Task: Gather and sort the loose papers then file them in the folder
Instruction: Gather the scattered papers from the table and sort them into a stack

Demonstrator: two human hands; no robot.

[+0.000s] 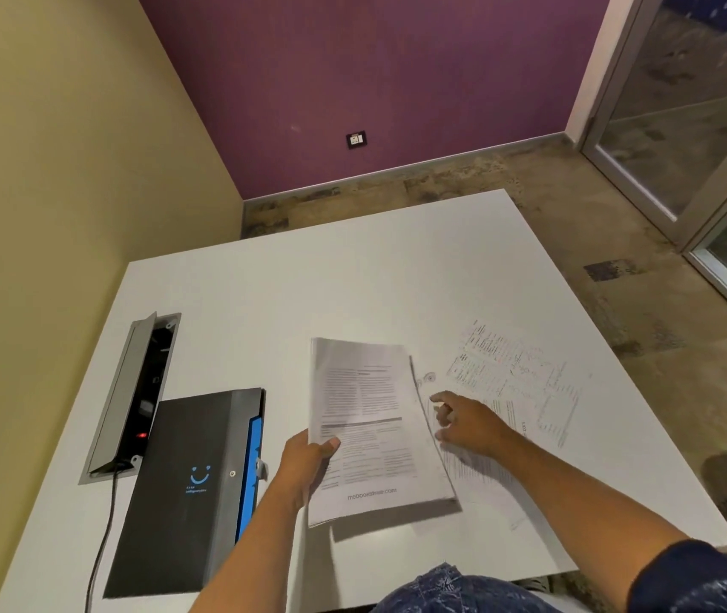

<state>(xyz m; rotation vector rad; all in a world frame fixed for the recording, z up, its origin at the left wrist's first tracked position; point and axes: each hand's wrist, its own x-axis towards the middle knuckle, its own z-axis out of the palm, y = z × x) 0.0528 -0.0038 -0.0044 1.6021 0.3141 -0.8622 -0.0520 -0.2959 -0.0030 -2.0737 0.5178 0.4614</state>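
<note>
Over on the left of the worktop (pixel 352 276) we pass a recessed cable box (pixel 131 391) with its lid up and a black cord (pixel 102 537) trailing toward the near edge. Just right of it lies the folder (pixel 189 484) — dark, closed, with a blue edge facing the papers. It looks stiff enough to lift by one side, though we judge it must be opened before anything goes in.

Next comes our left hand (pixel 308 462), its grip clamped on the lower left edge of a sheaf of papers (pixel 370 431), thumb on top, the sheets raised off the worktop. Paper like this is light and limp; held at one edge it will sag and fan, so we would support it underneath or tap it square on the surface.

Further right, our right hand (pixel 467 420) reaches out over the loose sheets (pixel 516 382) lying flat, fingers relaxed and apart, holding nothing. Flat single sheets are slippery and hard to pinch — sliding one by a corner should raise it.

Nothing stands between sheaf and folder; only the cord and open box lie beyond.
</note>
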